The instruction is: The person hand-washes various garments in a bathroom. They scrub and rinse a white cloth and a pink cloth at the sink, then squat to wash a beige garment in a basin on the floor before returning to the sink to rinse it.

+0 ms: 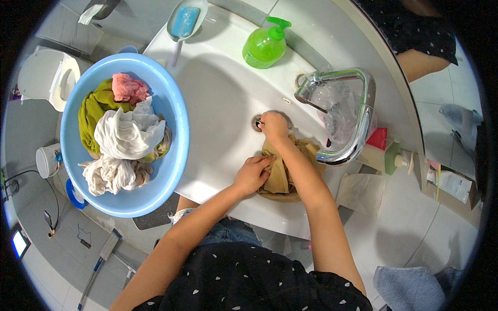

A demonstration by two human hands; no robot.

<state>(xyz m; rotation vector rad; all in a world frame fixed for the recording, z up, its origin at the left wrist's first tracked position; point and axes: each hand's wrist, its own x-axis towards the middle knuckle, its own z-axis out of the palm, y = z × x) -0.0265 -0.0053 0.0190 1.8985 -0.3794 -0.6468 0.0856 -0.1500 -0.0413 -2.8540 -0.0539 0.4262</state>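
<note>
My right hand reaches to the drain of the white sink, its fingers closed on the small metal drain plug. Below it, a tan cloth lies bunched in the basin, partly hidden under my right forearm. My left hand is on the left edge of that cloth, fingers bent and gripping its folds. On the sink's left side stands a light blue basin heaped with a white cloth, an olive green cloth, a pink cloth and a cream cloth.
A chrome faucet arches over the right of the sink, beside a clear plastic bag. Along the back rim are a green pump bottle and a dish with blue soap. A mirror borders the right.
</note>
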